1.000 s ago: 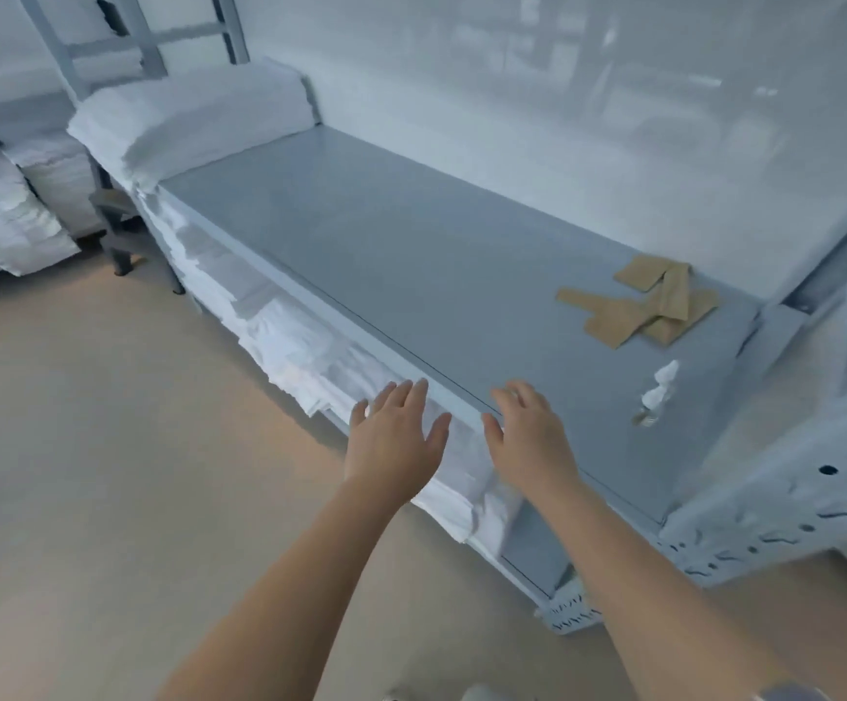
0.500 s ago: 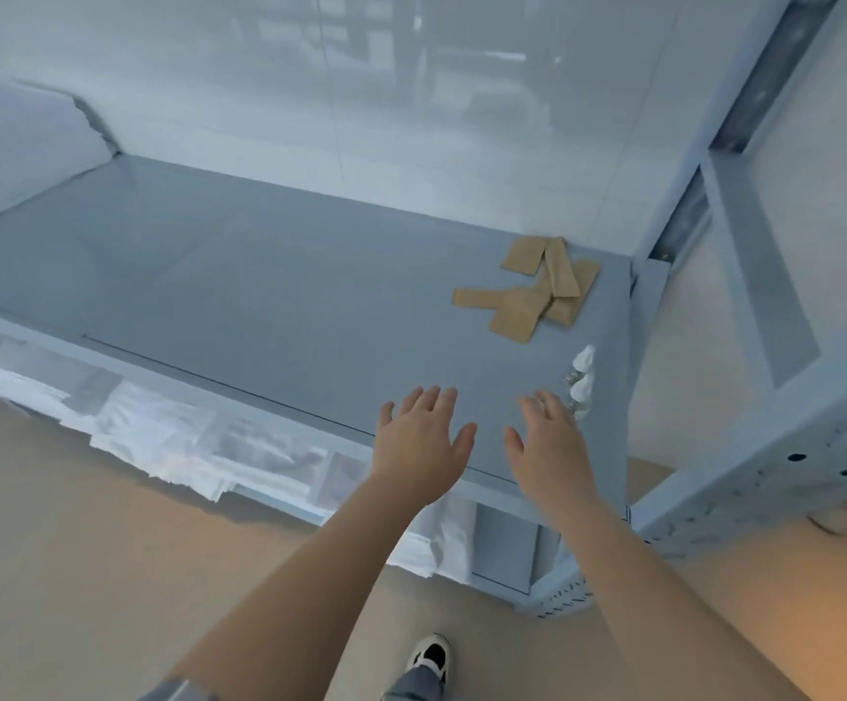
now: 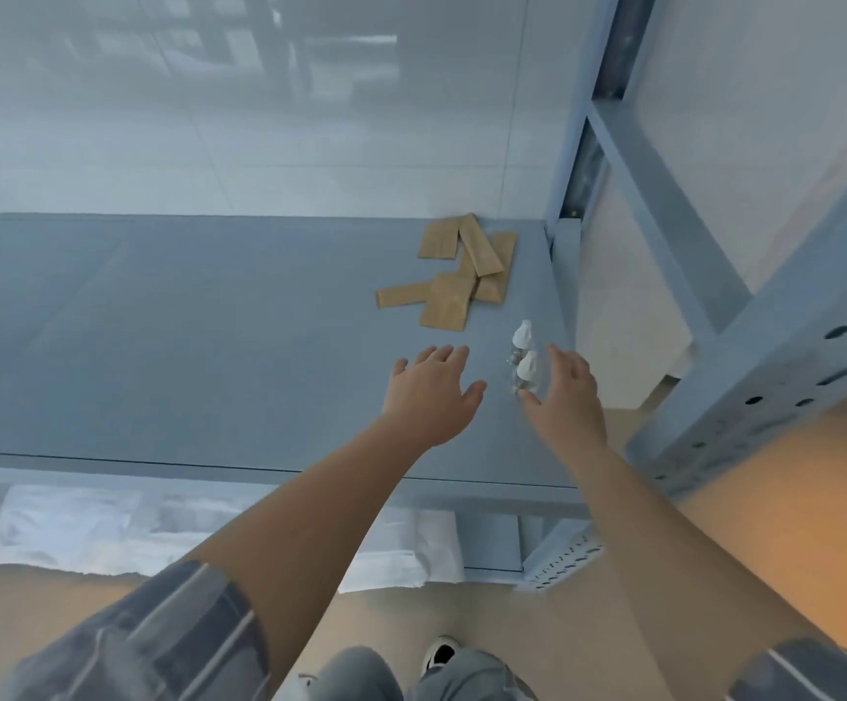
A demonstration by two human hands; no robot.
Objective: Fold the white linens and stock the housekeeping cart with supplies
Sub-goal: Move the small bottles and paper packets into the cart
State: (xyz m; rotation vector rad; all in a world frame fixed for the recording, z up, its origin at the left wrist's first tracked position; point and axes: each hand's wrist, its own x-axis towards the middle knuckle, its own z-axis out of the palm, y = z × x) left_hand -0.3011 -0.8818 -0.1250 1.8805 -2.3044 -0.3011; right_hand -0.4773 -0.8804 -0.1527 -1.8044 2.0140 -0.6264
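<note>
Left hand point(image 3: 429, 397): stretched out over the grey shelf top point(image 3: 183, 346), fingers straight and slightly spread, holding nothing; whether the palm touches the surface cannot be told.
Right hand point(image 3: 565, 397): fingers wide and gently curved, just right of the two small bottles point(image 3: 523, 364), thumb tip near the closer bottle's base; contact cannot be told.
Small bottles: two clear ones with white caps, standing close together near the shelf's right end.
Brown paper packets point(image 3: 461, 275): a loose overlapping cluster, farther back than the bottles.
White linens point(image 3: 107, 528): folded stacks on the lower shelf, edges hanging out at the near side.
Shelf upright point(image 3: 765, 356): perforated grey metal, right.
</note>
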